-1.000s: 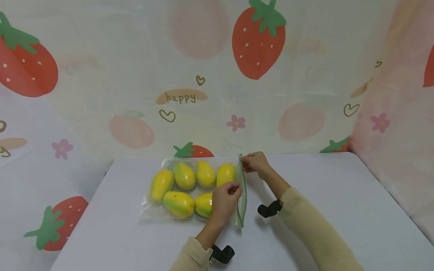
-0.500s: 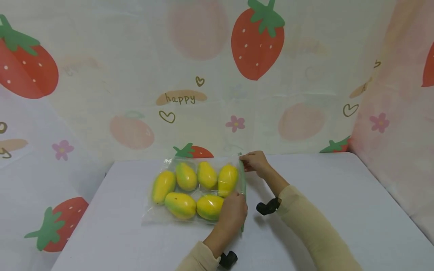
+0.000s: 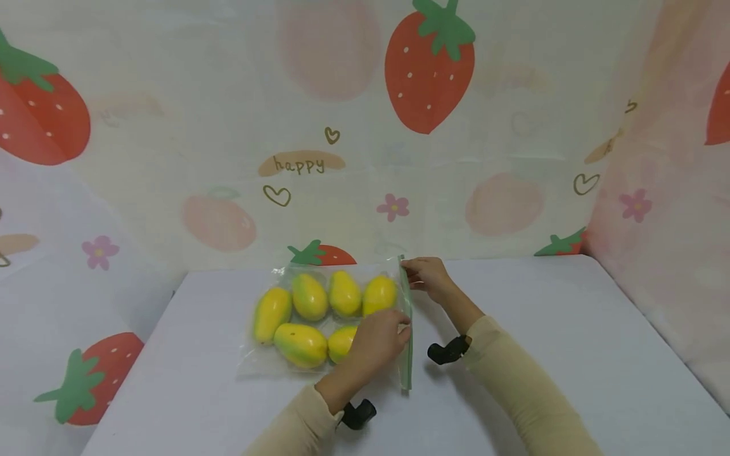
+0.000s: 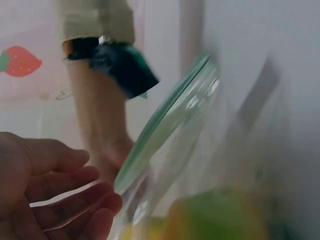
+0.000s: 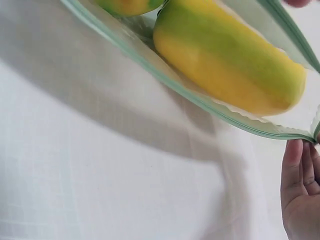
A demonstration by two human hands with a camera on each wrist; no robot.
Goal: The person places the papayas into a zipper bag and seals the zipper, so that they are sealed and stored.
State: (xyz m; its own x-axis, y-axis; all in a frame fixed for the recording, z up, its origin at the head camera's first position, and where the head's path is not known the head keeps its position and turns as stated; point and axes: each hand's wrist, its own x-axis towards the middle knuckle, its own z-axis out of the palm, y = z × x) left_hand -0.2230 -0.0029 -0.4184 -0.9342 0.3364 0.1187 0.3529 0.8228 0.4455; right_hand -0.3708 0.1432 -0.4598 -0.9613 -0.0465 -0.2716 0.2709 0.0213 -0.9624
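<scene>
A clear zip bag (image 3: 325, 373) with a green zip strip (image 3: 407, 361) lies on its side, its mouth facing right. Inside are several yellow-green mangoes (image 3: 301, 345). My right hand (image 3: 430, 277) pinches the far corner of the mouth; the right wrist view shows its thumb and fingers (image 5: 293, 155) at that corner. There the two green edges stand apart around a mango (image 5: 230, 60). My left hand (image 3: 379, 335) is over the near part of the bag, hiding part of a mango. In the left wrist view its loosely bent fingers (image 4: 75, 180) hold nothing, close beside the zip edge.
The bag lies on a white-covered table (image 3: 542, 354). Behind the table hangs a strawberry-print cloth (image 3: 342, 209), with more on both sides. A black wrist camera (image 3: 359, 415) sits below the left hand, and another black camera (image 3: 447, 350) by the right sleeve.
My left hand went right and toward me to the zip edge, then came back a little up and left. The bag shifted slightly right, then back. The right hand keeps its pinch on the corner.
</scene>
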